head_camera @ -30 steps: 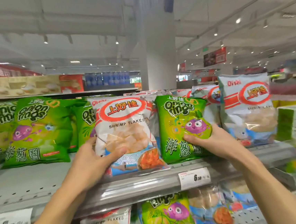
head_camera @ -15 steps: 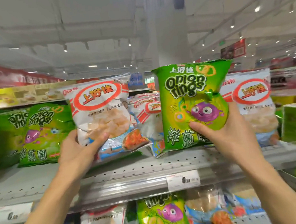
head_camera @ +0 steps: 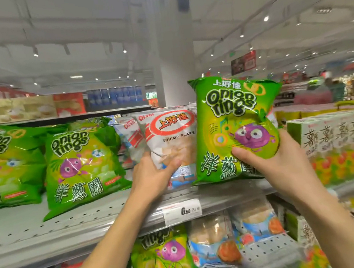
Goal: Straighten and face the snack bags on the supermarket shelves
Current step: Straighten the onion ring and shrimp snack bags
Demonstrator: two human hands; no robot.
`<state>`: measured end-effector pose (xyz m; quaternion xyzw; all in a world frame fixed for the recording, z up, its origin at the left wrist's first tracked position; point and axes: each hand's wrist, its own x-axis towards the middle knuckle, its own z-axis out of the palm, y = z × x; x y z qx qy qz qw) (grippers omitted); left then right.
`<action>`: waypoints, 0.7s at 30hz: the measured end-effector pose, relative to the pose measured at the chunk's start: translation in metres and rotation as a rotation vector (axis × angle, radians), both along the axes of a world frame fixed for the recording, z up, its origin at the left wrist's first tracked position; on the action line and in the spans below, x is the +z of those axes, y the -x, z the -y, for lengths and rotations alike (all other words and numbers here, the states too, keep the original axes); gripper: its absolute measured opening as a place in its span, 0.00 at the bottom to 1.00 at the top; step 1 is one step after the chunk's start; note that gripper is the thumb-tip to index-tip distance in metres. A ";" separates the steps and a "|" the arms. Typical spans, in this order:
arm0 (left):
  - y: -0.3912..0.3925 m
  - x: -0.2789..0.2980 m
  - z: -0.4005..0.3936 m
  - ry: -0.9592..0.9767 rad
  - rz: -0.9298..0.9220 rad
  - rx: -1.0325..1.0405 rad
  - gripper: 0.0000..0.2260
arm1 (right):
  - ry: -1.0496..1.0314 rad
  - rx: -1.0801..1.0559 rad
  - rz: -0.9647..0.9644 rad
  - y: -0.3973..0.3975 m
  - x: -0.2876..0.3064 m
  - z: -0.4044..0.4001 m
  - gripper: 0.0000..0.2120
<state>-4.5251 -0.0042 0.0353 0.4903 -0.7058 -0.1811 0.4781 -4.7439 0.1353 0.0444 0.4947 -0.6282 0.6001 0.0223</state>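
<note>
Near the shelf's point(head_camera: 51, 228) front edge, a shrimp flakes bag point(head_camera: 172, 143) is gripped by the left hand point(head_camera: 152, 177), an onion rings bag point(head_camera: 234, 128) by the right hand point(head_camera: 276, 167).

Bright, even store light falls from ceiling spotlights point(head_camera: 266, 18). Glare streaks the glossy green bags point(head_camera: 81, 164) (foil catches it). Shadows are faint. Edges bow with wide-angle distortion; the right side and far aisle smear soft.

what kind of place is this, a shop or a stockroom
Almost certainly a supermarket aisle, not a stockroom. A white price tag is clipped to the edge of the grey perforated metal shelf, which holds faced green onion rings bags, and more stocked aisles run off under ceiling spotlights behind.
</note>
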 end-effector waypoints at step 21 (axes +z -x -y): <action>-0.240 -0.067 -0.079 0.424 0.501 0.546 0.15 | -0.043 0.260 -0.082 -0.218 -0.003 0.086 0.40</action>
